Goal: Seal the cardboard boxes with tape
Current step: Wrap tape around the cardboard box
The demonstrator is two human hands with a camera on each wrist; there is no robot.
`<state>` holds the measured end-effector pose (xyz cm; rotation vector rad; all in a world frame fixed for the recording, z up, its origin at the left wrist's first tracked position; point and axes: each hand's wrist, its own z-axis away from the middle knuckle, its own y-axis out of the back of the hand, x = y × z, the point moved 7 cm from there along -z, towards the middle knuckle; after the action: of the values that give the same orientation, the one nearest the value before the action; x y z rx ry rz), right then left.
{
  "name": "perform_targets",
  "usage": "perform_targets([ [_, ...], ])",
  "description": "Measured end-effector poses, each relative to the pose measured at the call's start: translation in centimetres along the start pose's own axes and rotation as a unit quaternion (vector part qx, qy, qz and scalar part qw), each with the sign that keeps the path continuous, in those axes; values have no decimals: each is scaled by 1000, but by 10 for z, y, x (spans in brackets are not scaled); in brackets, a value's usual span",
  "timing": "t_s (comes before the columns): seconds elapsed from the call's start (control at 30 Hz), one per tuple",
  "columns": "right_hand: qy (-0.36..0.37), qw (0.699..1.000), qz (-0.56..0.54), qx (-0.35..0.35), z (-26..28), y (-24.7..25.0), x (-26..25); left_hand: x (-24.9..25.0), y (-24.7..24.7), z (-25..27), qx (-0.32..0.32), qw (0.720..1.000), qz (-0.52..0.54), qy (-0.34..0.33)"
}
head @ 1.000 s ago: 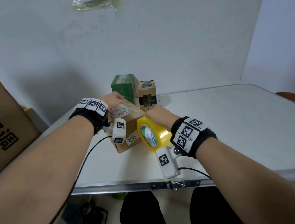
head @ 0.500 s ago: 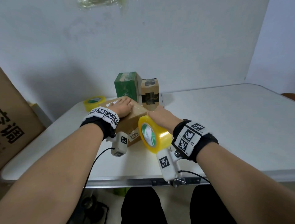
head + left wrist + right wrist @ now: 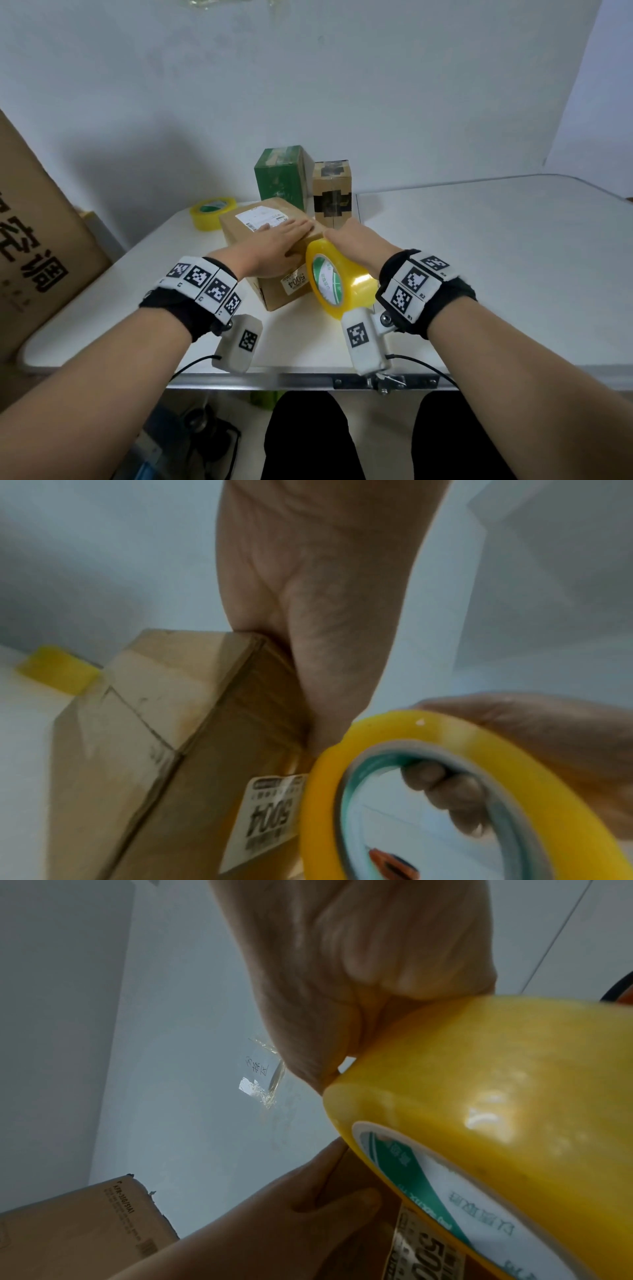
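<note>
A brown cardboard box [image 3: 246, 224] with a white shipping label lies on the white table [image 3: 479, 257]. My left hand [image 3: 274, 245] lies flat on its top with straight fingers; in the left wrist view its palm [image 3: 325, 601] presses on the box [image 3: 154, 750] at the top edge. My right hand [image 3: 356, 236] grips a yellow tape roll [image 3: 339, 281] held upright against the box's right side. Its fingers [image 3: 441, 791] curl through the roll's core, and the roll [image 3: 496, 1096] fills the right wrist view.
A second yellow tape roll [image 3: 212, 212] lies behind the box on the left. A green box [image 3: 281, 174] and a tall taped brown box [image 3: 332, 195] stand by the wall. A large carton [image 3: 34, 246] leans at the table's left end. The table's front edge [image 3: 308, 380] is near.
My left hand has slid from the box's far edge onto its top and now lies flat there. The right hand with the roll has stayed at the box's right side.
</note>
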<state>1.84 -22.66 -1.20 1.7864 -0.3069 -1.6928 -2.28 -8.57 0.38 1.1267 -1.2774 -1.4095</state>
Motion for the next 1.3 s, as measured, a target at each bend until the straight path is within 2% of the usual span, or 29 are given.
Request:
perform_targets([
  [0.13, -13, 1000, 8, -20, 6, 2, 6, -18, -7, -2, 16, 999, 17, 46],
  [0.3, -49, 994, -74, -56, 12, 3, 19, -21, -5, -4, 34, 995, 72, 52],
  [0.37, -38, 993, -106, -47, 14, 11, 13, -24, 1, -6, 38, 996, 69, 50],
  [0.43, -14, 986, -162, -30, 16, 22, 1, -22, 23, -7, 64, 995, 80, 14],
  [0.5, 26, 967, -251, -13, 20, 37, -19, -25, 50, -6, 72, 988, 139, 6],
  [0.53, 51, 953, -299, -7, 22, 46, -33, -31, 62, -7, 57, 985, 163, 23],
  [0.63, 106, 915, -389, 0, 29, 74, -75, -46, 88, -7, -17, 959, 272, 76],
  [0.73, 124, 915, -384, 11, 23, 87, -109, -62, 92, -16, -87, 900, 419, 82],
  [0.77, 119, 921, -369, 24, 19, 89, -117, -67, 92, -18, -97, 899, 418, 89],
  [0.8, 113, 929, -351, 34, 15, 91, -124, -73, 94, -21, -99, 910, 392, 95],
  [0.83, 108, 935, -336, 41, 9, 92, -130, -78, 98, -22, -74, 931, 340, 109],
  [0.87, 99, 938, -330, 45, 1, 92, -135, -87, 107, -27, -9, 956, 268, 122],
  [0.9, 91, 939, -329, 46, -6, 92, -140, -95, 116, -33, 65, 968, 206, 128],
  [0.97, 81, 945, -314, 47, -19, 92, -154, -87, 131, -35, 190, 968, 132, 96],
  [1.0, 82, 948, -302, 52, -23, 92, -161, -81, 132, -36, 211, 968, 111, 74],
  [1.03, 83, 952, -289, 62, -25, 92, -168, -76, 127, -37, 196, 974, 90, 69],
  [1.1, 87, 955, -272, 77, -33, 92, -177, -79, 109, -40, 105, 988, 31, 107],
  [1.17, 76, 959, -261, 79, -37, 88, -179, -83, 92, -39, 29, 990, -13, 135],
  [1.3, 63, 956, -277, 65, -55, 77, -178, -84, 87, -42, 48, 991, -33, 123],
])
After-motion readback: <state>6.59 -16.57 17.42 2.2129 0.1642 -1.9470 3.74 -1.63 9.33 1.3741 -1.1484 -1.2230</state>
